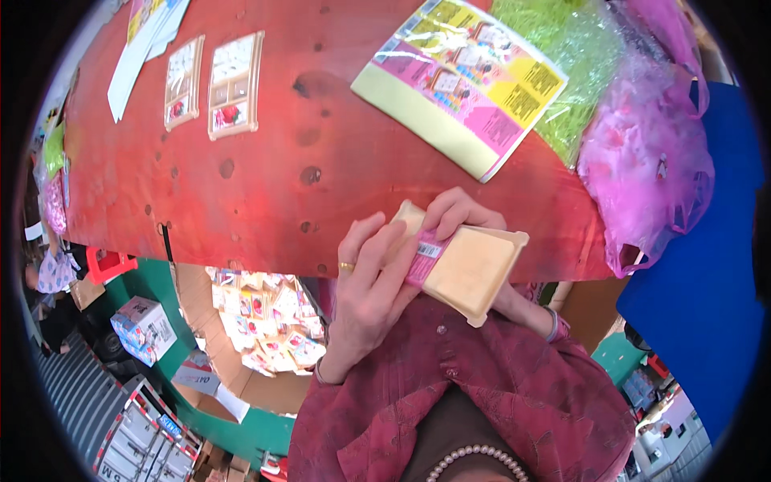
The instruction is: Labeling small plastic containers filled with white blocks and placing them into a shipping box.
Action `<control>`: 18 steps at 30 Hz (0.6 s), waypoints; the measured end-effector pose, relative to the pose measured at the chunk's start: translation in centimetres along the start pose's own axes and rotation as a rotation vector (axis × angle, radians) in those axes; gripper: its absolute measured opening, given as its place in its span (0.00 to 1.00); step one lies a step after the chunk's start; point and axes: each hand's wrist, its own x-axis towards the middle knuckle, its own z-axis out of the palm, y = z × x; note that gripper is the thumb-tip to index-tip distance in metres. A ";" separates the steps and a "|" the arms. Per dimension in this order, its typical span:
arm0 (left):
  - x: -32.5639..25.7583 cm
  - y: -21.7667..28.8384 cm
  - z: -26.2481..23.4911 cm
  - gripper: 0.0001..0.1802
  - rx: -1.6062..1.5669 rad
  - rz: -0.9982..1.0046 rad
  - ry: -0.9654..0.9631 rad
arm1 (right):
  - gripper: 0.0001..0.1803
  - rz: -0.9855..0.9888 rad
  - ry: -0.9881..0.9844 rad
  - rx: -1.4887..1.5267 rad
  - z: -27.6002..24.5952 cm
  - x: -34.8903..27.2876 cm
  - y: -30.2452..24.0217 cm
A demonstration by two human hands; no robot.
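Above the near edge of the table, both of my hands hold a shallow beige plastic tray (474,269) with a pink barcoded label band (424,255) around its middle. My left hand (371,269), with a ring on one finger, is closed over the tray's left end and the edge of the band. From the far side, my right hand (462,213) grips it, its bent fingers lying on the band's top edge. The tray's plain side faces up, so what it contains is hidden. Part of its left end shows between my hands.
Two filled beige trays (234,84) lie on the red table (265,201) at the far left, near white printed sheets (144,64). A stack of colourful printed sheets (458,80) lies far right, beside a pink plastic bag (642,153). Below the table's left side stands a cardboard box (269,392) of packed trays.
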 end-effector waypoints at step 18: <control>-17.6 -7.1 -7.0 0.20 -1.012 -0.776 0.824 | 0.09 -0.090 0.253 -0.567 -1.1 2.0 -5.6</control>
